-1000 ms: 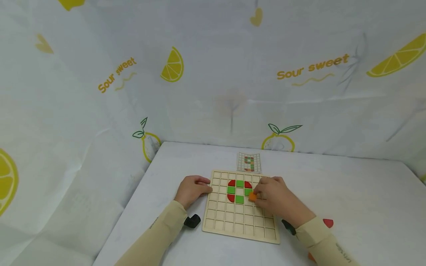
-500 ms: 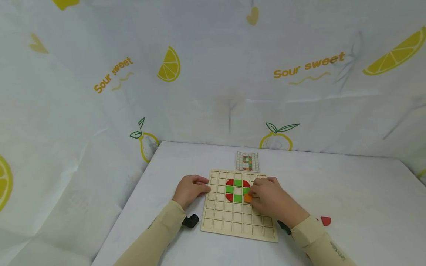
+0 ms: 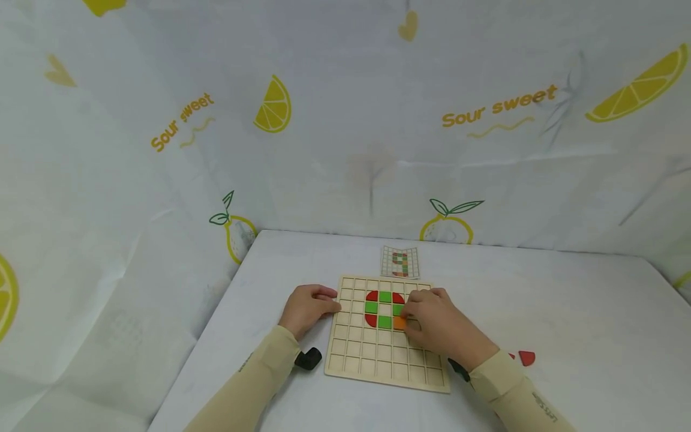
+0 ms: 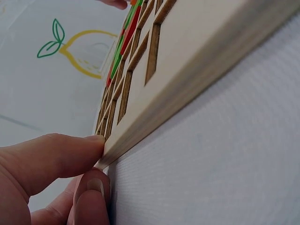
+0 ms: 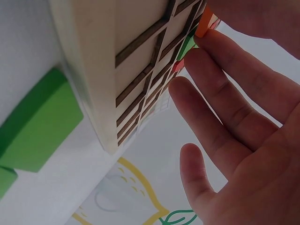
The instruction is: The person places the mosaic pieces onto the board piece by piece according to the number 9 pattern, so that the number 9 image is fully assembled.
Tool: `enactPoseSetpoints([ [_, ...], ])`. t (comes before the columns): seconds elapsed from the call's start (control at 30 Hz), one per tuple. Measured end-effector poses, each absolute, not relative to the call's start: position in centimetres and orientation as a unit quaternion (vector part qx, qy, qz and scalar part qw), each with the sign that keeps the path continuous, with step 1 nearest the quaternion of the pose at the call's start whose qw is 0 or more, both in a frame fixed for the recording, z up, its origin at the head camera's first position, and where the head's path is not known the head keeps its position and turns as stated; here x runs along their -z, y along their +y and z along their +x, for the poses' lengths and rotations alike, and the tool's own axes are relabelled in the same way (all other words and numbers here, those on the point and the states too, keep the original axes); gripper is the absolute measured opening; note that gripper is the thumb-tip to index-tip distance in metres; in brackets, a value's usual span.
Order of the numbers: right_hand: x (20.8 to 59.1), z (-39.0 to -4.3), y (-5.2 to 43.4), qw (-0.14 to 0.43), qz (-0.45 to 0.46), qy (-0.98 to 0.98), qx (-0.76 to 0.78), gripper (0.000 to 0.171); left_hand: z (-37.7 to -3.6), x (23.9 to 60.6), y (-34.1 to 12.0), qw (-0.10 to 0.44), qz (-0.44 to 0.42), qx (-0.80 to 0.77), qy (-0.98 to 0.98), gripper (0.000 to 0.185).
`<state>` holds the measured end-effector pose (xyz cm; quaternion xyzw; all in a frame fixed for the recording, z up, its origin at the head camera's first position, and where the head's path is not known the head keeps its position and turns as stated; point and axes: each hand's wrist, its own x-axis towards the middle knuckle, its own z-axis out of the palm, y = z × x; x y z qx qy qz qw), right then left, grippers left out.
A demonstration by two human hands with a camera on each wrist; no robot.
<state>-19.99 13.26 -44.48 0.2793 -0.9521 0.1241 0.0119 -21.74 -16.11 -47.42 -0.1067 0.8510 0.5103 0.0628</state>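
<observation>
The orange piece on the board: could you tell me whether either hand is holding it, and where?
The right hand pinches the orange piece by its edges at its fingertips over the wooden board. The left hand only presses that board's left edge.

Seen from low beside the left hand (image 4: 42, 178), the wooden grid board (image 4: 197, 51) rears up across the frame, its pale edge running from lower left to upper right. The hand's fingers (image 4: 61, 152) press against the board's near corner, a thumbnail showing just beneath it on the white worktop (image 4: 225, 164). Along the board's face, open square cells give way further off to green tiles (image 4: 123, 47) and red tiles (image 4: 132, 29). Another fingertip (image 4: 115, 3) peeps in at the top edge. Behind hangs a cloth printed with a lemon (image 4: 89, 54).
</observation>
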Motion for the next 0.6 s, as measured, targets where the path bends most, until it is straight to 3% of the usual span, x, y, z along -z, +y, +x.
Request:
enactPoseSetpoints([
  [0.6,44.77,-20.0,13.23,0.023,0.289,-0.949,-0.125,0.009,-21.95,47.59,-16.37,0.07,-0.101,-0.528,0.84,0.026],
])
